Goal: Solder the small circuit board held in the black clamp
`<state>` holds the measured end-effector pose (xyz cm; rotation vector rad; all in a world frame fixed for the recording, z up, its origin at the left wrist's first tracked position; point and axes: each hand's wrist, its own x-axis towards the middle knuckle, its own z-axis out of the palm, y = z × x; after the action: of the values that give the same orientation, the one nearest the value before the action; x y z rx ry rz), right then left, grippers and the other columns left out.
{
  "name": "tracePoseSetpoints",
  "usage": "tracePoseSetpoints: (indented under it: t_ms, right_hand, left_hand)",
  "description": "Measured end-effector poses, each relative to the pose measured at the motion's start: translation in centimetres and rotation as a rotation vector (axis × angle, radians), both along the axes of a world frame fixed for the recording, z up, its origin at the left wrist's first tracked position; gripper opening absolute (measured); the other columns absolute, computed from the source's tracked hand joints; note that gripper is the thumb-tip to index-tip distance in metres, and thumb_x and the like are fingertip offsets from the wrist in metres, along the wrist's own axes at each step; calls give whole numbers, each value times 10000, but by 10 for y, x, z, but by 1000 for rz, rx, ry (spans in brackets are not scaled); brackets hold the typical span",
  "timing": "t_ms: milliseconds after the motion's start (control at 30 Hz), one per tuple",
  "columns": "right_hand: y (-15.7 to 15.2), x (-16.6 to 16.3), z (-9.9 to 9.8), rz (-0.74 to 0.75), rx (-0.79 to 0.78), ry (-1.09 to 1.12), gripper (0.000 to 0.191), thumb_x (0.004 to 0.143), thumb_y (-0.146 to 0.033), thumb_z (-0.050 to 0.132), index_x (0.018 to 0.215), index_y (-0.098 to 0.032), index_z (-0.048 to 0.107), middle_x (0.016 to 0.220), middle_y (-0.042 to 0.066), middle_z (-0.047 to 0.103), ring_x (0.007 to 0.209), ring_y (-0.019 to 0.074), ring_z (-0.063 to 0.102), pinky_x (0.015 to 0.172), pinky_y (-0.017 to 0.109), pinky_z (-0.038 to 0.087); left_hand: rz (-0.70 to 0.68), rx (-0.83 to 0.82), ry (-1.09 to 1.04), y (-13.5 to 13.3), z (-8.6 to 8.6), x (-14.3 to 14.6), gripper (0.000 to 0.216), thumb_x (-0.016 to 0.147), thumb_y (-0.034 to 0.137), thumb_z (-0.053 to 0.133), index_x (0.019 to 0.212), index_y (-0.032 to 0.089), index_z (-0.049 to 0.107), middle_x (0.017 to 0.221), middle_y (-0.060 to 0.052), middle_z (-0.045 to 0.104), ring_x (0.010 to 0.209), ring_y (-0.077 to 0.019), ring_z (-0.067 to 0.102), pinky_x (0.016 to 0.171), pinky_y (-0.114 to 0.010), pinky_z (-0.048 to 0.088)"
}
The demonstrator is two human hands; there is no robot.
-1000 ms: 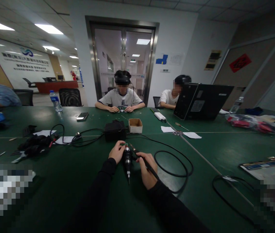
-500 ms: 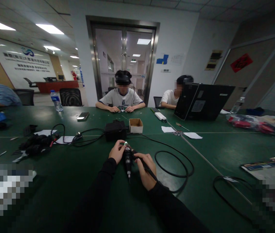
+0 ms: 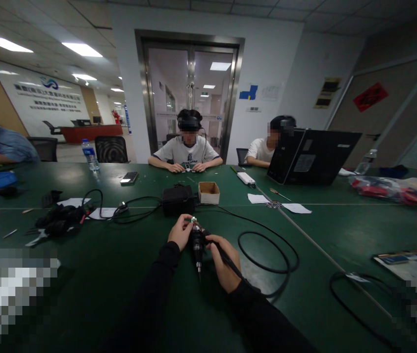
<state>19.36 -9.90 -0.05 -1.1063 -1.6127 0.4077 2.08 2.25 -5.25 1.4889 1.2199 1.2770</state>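
Observation:
My left hand is closed, pinching a small white-and-green part between thumb and fingertips. Right below that part lies a black cylindrical tool with a slim metal tip pointing back toward me, much like an electric screwdriver. My right hand wraps round a black corded pen-shaped tool, which looks like a soldering iron. Its front end reaches toward the small part; whether the two touch is too small to tell. A black cable runs out behind my right hand and loops on the table.
Beyond my hands stand a black box and an open cardboard box. Black cables and gear lie left. At right are a screwdriver, paper slips, and a large black case. Other people sit across the green table.
The whole view has shifted slightly, so everything appears a little lower and further right. Both hands keep their hold and almost the same pose.

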Motion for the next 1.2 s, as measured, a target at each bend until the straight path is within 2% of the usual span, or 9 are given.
tracePoseSetpoints:
  t_ms: [567, 800, 1200]
  right_hand:
    - [0, -1, 0, 19, -13, 23, 219, 929, -259, 505, 1022, -220, 700, 913, 37, 738, 865, 196, 695, 765, 291, 521]
    - [-1, -1, 2, 12, 18, 29, 215, 924, -252, 507, 1010, -224, 702, 905, 37, 737, 860, 197, 692, 793, 305, 524]
    - [-1, -2, 6, -11, 51, 22, 209, 909, -234, 523, 987, -229, 716, 890, 45, 721, 842, 201, 663, 790, 323, 519]
  left_hand:
    - [-14, 13, -2, -1, 0, 0, 188, 892, 282, 555, 1076, 247, 550, 925, -16, 737, 855, -175, 703, 869, -304, 517]
    - [9, -3, 18, -1, 0, 0, 213, 889, 344, 597, 1078, 253, 562, 926, -15, 736, 843, -174, 701, 889, -312, 515]
    - [-3, -2, 17, -3, 4, 0, 198, 888, 327, 576, 1073, 259, 558, 932, -12, 734, 875, -180, 699, 891, -313, 512]
